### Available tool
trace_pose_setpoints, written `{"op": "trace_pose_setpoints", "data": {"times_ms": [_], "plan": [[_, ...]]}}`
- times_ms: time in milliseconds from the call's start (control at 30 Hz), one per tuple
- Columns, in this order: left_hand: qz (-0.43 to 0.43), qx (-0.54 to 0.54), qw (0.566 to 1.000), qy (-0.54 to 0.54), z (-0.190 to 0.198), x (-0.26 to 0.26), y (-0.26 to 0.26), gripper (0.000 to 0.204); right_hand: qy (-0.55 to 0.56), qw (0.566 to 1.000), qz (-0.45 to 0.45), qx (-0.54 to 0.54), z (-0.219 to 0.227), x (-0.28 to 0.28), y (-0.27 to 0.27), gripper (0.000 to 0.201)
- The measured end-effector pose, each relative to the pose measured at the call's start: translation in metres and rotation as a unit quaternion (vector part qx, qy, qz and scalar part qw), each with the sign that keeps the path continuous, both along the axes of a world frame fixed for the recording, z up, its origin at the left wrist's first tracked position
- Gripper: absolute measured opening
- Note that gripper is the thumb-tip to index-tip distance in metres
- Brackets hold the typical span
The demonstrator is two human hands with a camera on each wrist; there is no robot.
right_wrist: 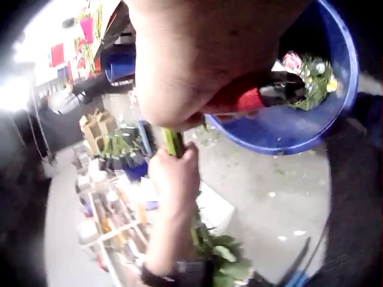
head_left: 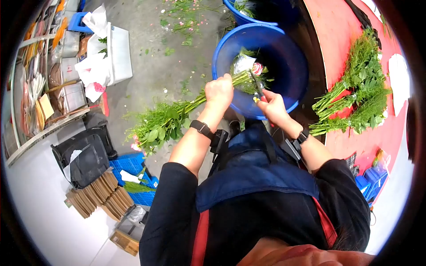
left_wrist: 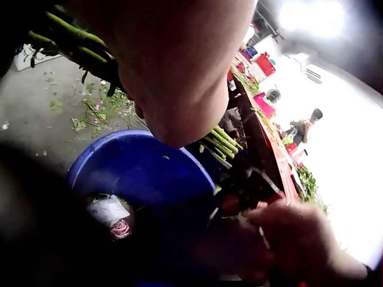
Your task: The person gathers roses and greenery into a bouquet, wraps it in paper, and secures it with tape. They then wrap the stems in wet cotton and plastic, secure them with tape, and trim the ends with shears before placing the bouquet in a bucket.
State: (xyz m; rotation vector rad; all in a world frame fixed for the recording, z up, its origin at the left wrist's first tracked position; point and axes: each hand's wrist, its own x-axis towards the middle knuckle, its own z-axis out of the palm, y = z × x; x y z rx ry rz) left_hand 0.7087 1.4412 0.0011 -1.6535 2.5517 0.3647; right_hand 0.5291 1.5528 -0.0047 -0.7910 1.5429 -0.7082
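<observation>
My left hand (head_left: 219, 90) grips a bundle of green flower stems (head_left: 171, 119) near the cut ends, leafy tops pointing left and down over the floor. The stem ends (left_wrist: 222, 140) reach over a blue bucket (head_left: 290, 57). My right hand (head_left: 271, 106) holds red-handled shears (right_wrist: 257, 94), their blades (head_left: 256, 83) set at the stem ends above the bucket. Inside the bucket lie cut stems, leaves and a pink rose head (head_left: 258, 68). In the right wrist view the left hand (right_wrist: 175, 173) grips the stems (right_wrist: 173, 142) just beyond the shears.
A red table (head_left: 350, 40) at right carries another pile of leafy stems (head_left: 359, 97). A second blue bucket (head_left: 248, 11) stands behind the first. Green scraps litter the grey floor (head_left: 155, 66). Blue crates (head_left: 133, 166), cardboard pieces and a white box (head_left: 115, 53) lie at left.
</observation>
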Motion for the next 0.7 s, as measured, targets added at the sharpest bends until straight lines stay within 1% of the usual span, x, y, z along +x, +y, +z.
{"op": "trace_pose_setpoints", "data": {"times_ms": [67, 100, 200, 233, 267, 300, 333, 367, 433, 467, 500, 567, 600, 633, 700], "plan": [[0.012, 0.020, 1.000, 0.005, -0.003, 0.001, 0.002, 0.023, 0.048, 0.999, 0.022, 0.010, -0.007, -0.004, 0.007, 0.053], [0.015, 0.032, 0.999, 0.010, 0.001, 0.002, -0.001, 0.023, -0.002, 0.998, 0.029, 0.064, -0.005, -0.007, 0.010, 0.058], [0.024, 0.065, 0.997, 0.018, 0.012, 0.003, -0.006, 0.025, -0.098, 0.994, 0.037, 0.024, -0.019, -0.016, 0.021, 0.064], [0.027, 0.076, 0.997, 0.019, 0.014, 0.002, -0.007, 0.025, -0.140, 0.990, 0.020, 0.020, -0.021, -0.016, 0.020, 0.058], [0.031, 0.102, 0.994, 0.020, 0.017, 0.001, -0.008, 0.026, -0.163, 0.986, 0.015, 0.032, -0.022, -0.018, 0.019, 0.059], [0.034, 0.129, 0.991, 0.022, 0.019, -0.001, -0.010, 0.026, -0.186, 0.982, 0.009, 0.044, -0.002, -0.018, 0.008, 0.059], [0.036, 0.154, 0.987, 0.024, 0.021, -0.004, -0.011, 0.026, -0.208, 0.977, 0.003, 0.056, 0.008, -0.019, 0.000, 0.059], [0.034, 0.179, 0.983, 0.029, 0.022, -0.007, -0.012, 0.026, -0.227, 0.972, 0.025, 0.055, 0.000, -0.022, -0.006, 0.064], [0.030, 0.229, 0.972, 0.040, 0.024, -0.013, -0.010, 0.027, -0.212, 0.976, 0.034, 0.029, 0.001, -0.024, -0.015, 0.067], [0.023, 0.229, 0.972, 0.040, 0.023, -0.013, -0.011, 0.027, -0.205, 0.978, 0.038, 0.016, 0.001, -0.026, -0.019, 0.068], [0.016, 0.230, 0.972, 0.040, 0.022, -0.013, -0.011, 0.027, -0.146, 0.985, 0.050, -0.074, -0.003, -0.024, -0.025, 0.061], [0.007, 0.231, 0.972, 0.045, 0.019, -0.012, -0.012, 0.027, -0.147, 0.984, 0.084, -0.047, -0.001, -0.034, -0.027, 0.054], [0.005, 0.230, 0.972, 0.049, 0.018, -0.011, -0.013, 0.027, -0.147, 0.983, 0.102, -0.034, 0.009, -0.039, -0.032, 0.051], [0.004, 0.229, 0.972, 0.053, 0.017, -0.010, -0.014, 0.027, -0.128, 0.982, 0.118, 0.072, 0.015, -0.042, -0.034, 0.044], [0.011, 0.238, 0.968, 0.084, 0.014, -0.009, -0.018, 0.026, -0.127, 0.988, 0.069, 0.057, 0.025, -0.039, -0.033, 0.040]]}}
